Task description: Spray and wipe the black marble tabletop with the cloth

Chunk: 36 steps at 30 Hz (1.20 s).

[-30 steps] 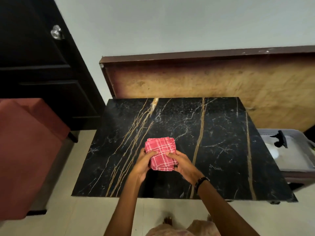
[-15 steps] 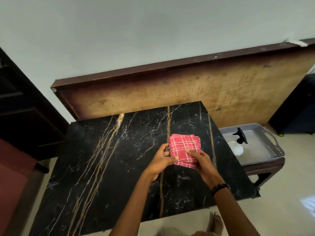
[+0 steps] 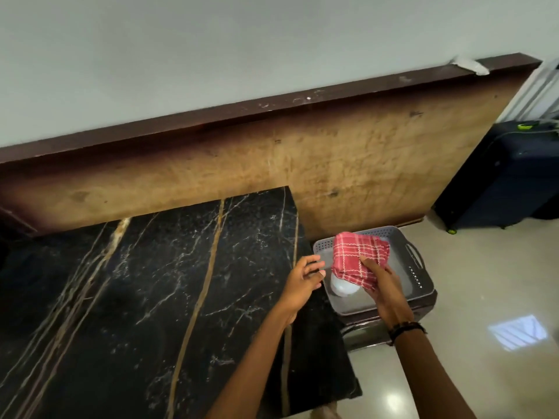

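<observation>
The black marble tabletop (image 3: 157,291) with gold and white veins fills the lower left. My right hand (image 3: 381,285) grips the folded red checked cloth (image 3: 357,258) and holds it over the grey plastic basket (image 3: 423,285) to the right of the table. Under the cloth, the white body of a spray bottle (image 3: 341,288) lies in the basket; its head is hidden. My left hand (image 3: 302,282) hovers at the table's right edge, fingers apart and holding nothing.
The basket rests on a low dark stool (image 3: 378,331). A large wooden board (image 3: 332,164) leans on the wall behind the table. A dark blue suitcase (image 3: 508,179) stands at the far right on the glossy tile floor (image 3: 484,358).
Both hands held the cloth over the tabletop before. Now my left hand has let go and my right hand has carried the cloth rightward over the basket. The view has swung to the right.
</observation>
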### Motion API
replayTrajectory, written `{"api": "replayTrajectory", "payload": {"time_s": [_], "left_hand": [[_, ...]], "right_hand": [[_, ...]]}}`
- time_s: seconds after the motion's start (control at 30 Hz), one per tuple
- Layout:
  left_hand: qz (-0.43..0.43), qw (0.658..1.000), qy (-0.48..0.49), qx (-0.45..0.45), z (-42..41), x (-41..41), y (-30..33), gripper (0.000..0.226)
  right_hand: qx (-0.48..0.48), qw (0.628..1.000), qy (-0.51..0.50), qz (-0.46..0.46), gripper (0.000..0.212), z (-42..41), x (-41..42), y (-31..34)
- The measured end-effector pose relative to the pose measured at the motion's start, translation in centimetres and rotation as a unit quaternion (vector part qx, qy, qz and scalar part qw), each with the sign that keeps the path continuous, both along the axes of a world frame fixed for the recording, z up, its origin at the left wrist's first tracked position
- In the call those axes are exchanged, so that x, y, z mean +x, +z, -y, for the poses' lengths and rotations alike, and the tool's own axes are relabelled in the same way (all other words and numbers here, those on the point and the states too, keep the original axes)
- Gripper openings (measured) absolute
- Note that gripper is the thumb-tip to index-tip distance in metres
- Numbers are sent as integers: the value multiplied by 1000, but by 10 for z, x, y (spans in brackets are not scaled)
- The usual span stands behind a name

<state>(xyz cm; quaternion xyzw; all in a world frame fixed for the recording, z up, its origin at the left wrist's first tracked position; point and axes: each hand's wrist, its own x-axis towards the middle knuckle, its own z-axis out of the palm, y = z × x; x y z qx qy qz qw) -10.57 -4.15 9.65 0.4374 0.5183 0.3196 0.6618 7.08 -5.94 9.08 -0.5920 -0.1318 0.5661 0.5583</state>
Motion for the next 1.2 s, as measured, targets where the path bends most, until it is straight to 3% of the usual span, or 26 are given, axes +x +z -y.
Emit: {"api": "replayTrajectory", "payload": {"time_s": [0.27, 0.6, 0.77, 1.03, 1.1, 1.2], "left_hand": [[-55, 997, 15, -42, -27, 79, -48, 29], [-123, 992, 0, -13, -52, 126, -104, 44], [-106, 994, 7, -3, -50, 133, -118, 46], [-101, 995, 0, -13, -41, 125, -115, 40], [-97, 995, 11, -23, -35, 117, -109, 37], [-75, 996, 34, -29, -22, 100, -97, 31]], "right_hand": [[-87, 990, -113, 13, 53, -48, 115, -86], [-180, 967, 151, 100, 42, -103, 171, -201], [-222, 948, 171, 151, 40, -110, 187, -232], [-233, 901, 226, 287, 27, -102, 195, -260], [-237, 896, 202, 316, 35, -95, 187, -248], [-181, 905, 124, 364, 27, -75, 145, -192]]}}
